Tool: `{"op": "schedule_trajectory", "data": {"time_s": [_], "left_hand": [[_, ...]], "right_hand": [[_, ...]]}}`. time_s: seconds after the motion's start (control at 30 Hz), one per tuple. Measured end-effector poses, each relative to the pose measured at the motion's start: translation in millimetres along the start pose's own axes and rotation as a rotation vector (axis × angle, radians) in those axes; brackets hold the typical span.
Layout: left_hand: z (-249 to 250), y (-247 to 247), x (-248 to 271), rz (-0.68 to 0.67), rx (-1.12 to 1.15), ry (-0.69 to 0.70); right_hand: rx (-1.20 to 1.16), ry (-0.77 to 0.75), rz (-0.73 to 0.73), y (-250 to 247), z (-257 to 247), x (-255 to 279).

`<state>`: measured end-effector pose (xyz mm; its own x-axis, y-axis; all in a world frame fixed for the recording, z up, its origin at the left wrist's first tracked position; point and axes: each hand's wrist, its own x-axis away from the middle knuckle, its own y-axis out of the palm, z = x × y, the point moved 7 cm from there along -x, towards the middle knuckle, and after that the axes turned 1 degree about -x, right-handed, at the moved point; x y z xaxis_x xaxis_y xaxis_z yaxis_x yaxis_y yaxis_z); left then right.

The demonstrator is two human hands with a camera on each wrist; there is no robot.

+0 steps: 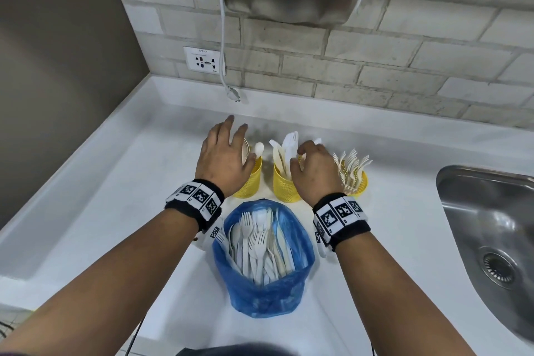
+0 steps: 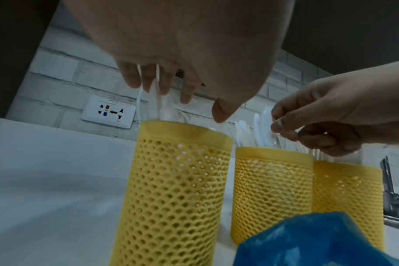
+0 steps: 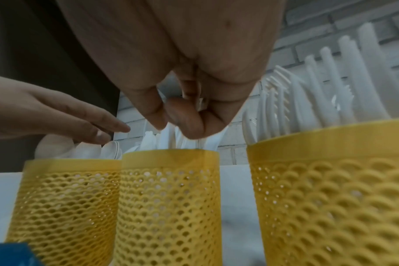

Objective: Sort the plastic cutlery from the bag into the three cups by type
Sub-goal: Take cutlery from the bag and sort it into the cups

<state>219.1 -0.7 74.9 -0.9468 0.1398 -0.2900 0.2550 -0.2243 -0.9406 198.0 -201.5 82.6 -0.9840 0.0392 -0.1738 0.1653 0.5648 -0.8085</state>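
Note:
Three yellow perforated cups stand in a row on the white counter. The left cup (image 1: 251, 182) holds spoons, the middle cup (image 1: 284, 185) knives, the right cup (image 1: 358, 185) forks (image 3: 319, 90). A blue plastic bag (image 1: 260, 292) in front of them is full of mixed white cutlery (image 1: 260, 243). My left hand (image 1: 231, 150) hovers over the left cup (image 2: 178, 189) with straight, spread fingers and holds nothing. My right hand (image 1: 309, 159) is over the middle cup (image 3: 166, 198), fingers curled, thumb and forefinger pinching a white knife (image 2: 264, 126) that stands in it.
A steel sink (image 1: 491, 225) is set into the counter at the right. A brick wall behind carries a power outlet (image 1: 203, 60), and a white cord with a loose plug (image 1: 232, 92) hangs down near it. The counter has a raised back edge.

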Motion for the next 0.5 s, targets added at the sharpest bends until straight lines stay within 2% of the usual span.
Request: {"op": "schedule_trajectory", "data": {"time_s": [0.1, 0.17, 0.37, 0.5], "left_hand": [[-5, 17, -3, -0.149, 0.033, -0.03], [-4, 23, -4, -0.184, 0.044, -0.011], [-3, 14, -7, -0.239, 0.109, 0.012], [-4, 10, -6, -0.266, 0.114, -0.023]], "right_hand": [[0.099, -0.129, 0.073, -3, -12, 1], [0.191, -0.195, 0.065, -1, -18, 0], [0.298, -0.181, -0.139, 22, -14, -10], [0.196, -0.206, -0.262, 32, -12, -12]]}}
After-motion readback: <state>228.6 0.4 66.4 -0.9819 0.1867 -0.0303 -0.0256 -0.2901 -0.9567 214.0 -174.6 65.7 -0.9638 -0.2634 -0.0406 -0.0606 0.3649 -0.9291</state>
